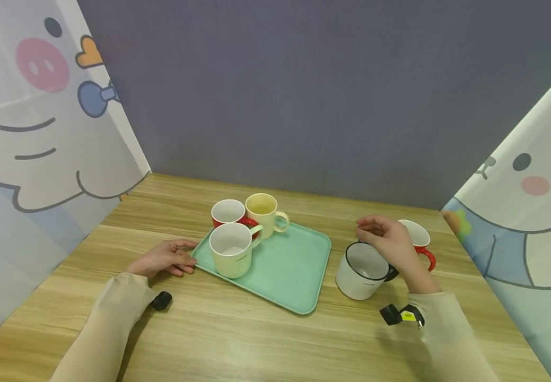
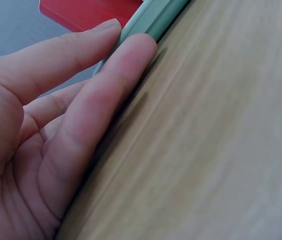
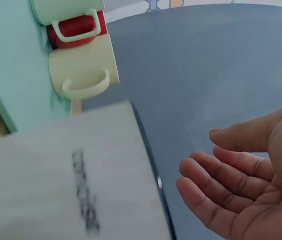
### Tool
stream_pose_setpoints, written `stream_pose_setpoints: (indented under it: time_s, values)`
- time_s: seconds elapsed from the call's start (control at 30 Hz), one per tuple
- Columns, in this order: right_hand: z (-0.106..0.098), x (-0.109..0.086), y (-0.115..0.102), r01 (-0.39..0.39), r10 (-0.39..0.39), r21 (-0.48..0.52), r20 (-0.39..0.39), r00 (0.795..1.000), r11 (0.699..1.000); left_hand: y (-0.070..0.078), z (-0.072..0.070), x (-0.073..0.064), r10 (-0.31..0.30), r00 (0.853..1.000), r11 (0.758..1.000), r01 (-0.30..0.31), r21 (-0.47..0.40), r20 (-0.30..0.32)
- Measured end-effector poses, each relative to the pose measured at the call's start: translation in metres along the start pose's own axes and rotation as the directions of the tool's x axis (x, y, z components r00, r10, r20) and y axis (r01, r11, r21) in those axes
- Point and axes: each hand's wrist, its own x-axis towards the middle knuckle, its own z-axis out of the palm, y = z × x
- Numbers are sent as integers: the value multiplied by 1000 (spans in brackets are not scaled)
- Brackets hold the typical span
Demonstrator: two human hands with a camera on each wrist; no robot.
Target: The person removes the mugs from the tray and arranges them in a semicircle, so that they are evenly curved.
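Observation:
My left hand (image 1: 165, 258) is at the left corner of a mint-green tray (image 1: 289, 270), and its thumb and a finger pinch the rim (image 2: 148, 20). On the tray's left side stand a pale ribbed mug (image 1: 232, 254), a red mug (image 1: 228, 212) with a white inside, and a yellow mug (image 1: 262, 212). My right hand (image 1: 390, 244) hovers over the far side of a white mug (image 1: 358, 278) with a black rim and dark handle. In the right wrist view, the fingers (image 3: 205, 205) are loosely bent, apart from that mug, holding nothing.
Another red mug (image 1: 416, 233) with a white inside stands behind my right hand, partly hidden by it. A wooden table (image 1: 237, 339) lies under everything. A grey panel (image 1: 280, 106) rises at the back, with cartoon-printed cloth (image 1: 41, 132) on both sides.

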Motion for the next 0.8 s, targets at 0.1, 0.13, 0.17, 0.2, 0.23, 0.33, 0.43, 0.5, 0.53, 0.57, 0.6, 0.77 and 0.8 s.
stream_pose_setpoints:
  time_s: [0.1,0.13,0.17,0.2,0.23,0.33,0.43,0.5,0.53,0.57,0.6,0.77,0.8]
  values:
    - [7,5,-4,2,-2,5,15,1000,1000,-1,-1,1,2,1000,1000,-2,5,8]
    - [10,7,-6,10,-10,6,22,1000,1000,-1,-1,1,1,1000,1000,-1,5,9]
    - [13,9,-7,21,-21,5,29,999,1000,-1,-1,1,2,1000,1000,-2,5,12]
    - [16,11,-8,31,-31,6,38,999,999,-2,-2,1,6,1000,1000,-7,7,19]
    - [19,12,-10,43,-43,11,47,998,999,-2,-2,2,11,1000,1000,-11,9,25]
    - [29,16,-15,73,-73,12,77,994,997,-2,-2,2,7,1000,1000,-7,2,28]
    - [39,18,-20,76,-78,22,109,991,997,-1,-3,2,13,999,1000,-13,-3,33]
    - [47,20,-23,80,-84,33,128,988,996,1,-2,1,13,999,1000,-13,-7,32]
    - [51,20,-24,83,-88,41,137,987,996,2,-2,1,15,999,1000,-15,-7,34]
    - [55,21,-26,85,-90,45,146,985,995,2,-2,0,17,999,1000,-16,-8,36]
    - [58,22,-27,91,-98,51,156,983,995,3,-2,-1,15,999,1000,-14,-11,35]
    - [81,25,-34,111,-123,70,196,973,991,4,-1,-2,17,999,1000,-17,-12,32]
    - [86,26,-36,120,-134,80,205,969,990,3,-1,-2,15,999,1000,-15,-12,29]
